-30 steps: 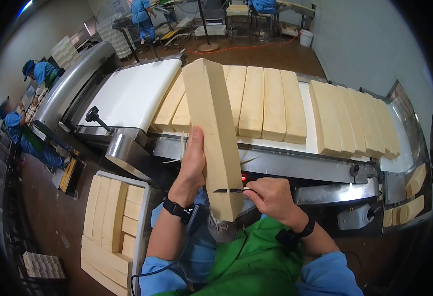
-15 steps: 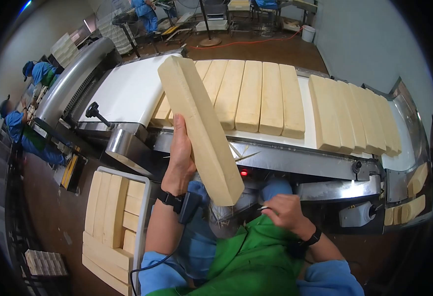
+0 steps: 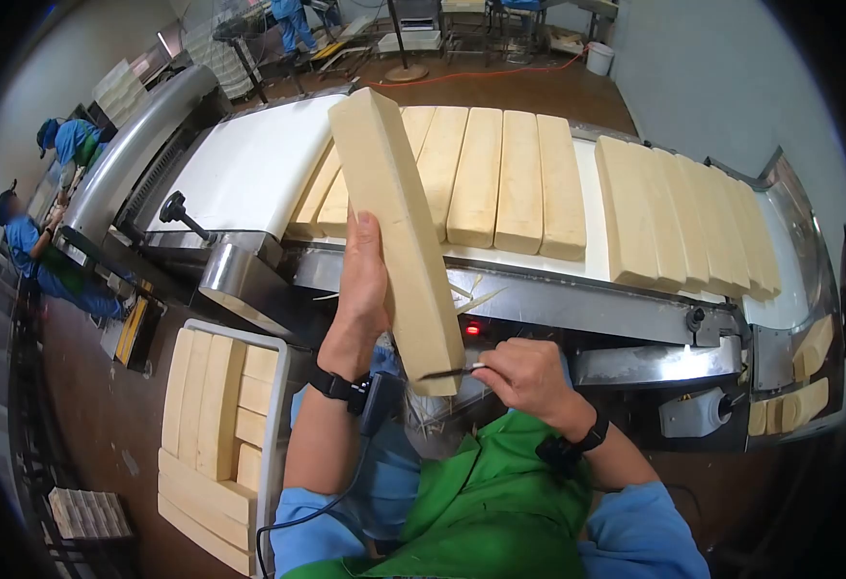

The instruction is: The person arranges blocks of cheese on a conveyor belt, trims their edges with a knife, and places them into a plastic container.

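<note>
A long pale-yellow block (image 3: 394,232) is held tilted in front of the conveyor, its top leaning left. My left hand (image 3: 360,294) is closed on its left side, the thumb lying along it. In my right hand (image 3: 522,374) is a small knife (image 3: 452,372), its thin dark blade lying across the block's lower end. Behind the held block, similar blocks (image 3: 515,183) lie side by side on the white conveyor belt (image 3: 240,169). Thin slivers (image 3: 478,297) hang at the conveyor's metal edge, right of the block.
At lower left, a grey bin (image 3: 273,425) holds several blocks. A black knob (image 3: 177,210) sticks out from the conveyor frame. More blocks (image 3: 679,217) lie on the belt at right. Two co-workers (image 3: 32,246) stand at far left; another person (image 3: 293,24) is at the back.
My right hand has moved up and left, bringing the knife blade onto the block's lower end. The block in my left hand stands a little more upright.
</note>
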`<state>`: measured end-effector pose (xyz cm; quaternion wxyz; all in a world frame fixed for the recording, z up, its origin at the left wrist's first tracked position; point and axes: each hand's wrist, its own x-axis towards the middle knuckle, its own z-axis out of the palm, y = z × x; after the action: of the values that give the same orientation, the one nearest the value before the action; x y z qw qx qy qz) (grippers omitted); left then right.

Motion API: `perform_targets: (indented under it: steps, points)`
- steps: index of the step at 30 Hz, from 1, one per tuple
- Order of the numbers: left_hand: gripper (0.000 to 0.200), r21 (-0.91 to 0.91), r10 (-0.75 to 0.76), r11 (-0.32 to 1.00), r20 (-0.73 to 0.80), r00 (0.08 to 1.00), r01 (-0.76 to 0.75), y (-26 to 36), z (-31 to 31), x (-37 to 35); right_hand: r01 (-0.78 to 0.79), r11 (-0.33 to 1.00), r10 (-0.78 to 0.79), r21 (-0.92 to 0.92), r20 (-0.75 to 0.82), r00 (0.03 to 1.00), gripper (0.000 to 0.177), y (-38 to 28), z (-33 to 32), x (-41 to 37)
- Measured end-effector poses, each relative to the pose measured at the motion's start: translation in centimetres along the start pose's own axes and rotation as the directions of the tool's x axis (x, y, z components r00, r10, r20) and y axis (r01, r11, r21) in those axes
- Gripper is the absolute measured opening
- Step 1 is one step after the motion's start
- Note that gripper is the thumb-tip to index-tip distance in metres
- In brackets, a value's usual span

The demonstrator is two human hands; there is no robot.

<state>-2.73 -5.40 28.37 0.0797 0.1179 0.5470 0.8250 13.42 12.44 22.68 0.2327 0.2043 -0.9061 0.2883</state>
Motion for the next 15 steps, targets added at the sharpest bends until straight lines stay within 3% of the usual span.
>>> perform_targets:
  steps: [4, 7, 10, 13, 15]
  points:
    - [0.055, -0.106, -0.065, 0.992, 0.005, 0.998, 0.066, 1.4, -0.6, 0.0, 0.111, 0.989, -0.091, -0.095, 0.191, 0.977, 0.020, -0.2, 1.0, -2.2]
    - [0.049, -0.292, -0.092, 0.950, 0.090, 0.992, 0.115, 1.2, -1.8, 0.4, 0.071, 0.993, -0.077, 0.094, 0.066, 0.995, 0.020, 0.2, 0.8, -3.4]
    - [0.056, -0.108, -0.057, 0.992, 0.048, 0.997, 0.062, 0.6, -1.6, 0.1, 0.078, 0.992, -0.075, 0.102, -0.026, 0.997, 0.019, -0.2, -1.3, -1.3]
    - [0.057, -0.089, -0.065, 0.994, 0.017, 0.998, 0.066, -0.1, -0.6, 0.0, 0.001, 1.000, 0.002, 0.023, -0.136, 0.991, 0.018, -0.6, -0.9, 1.3]
    - [0.052, -0.144, -0.094, 0.984, 0.084, 0.992, 0.105, -0.2, -0.4, -0.2, -0.016, 0.999, 0.020, 0.035, -0.115, 0.993, 0.018, -0.5, -0.4, 1.7]
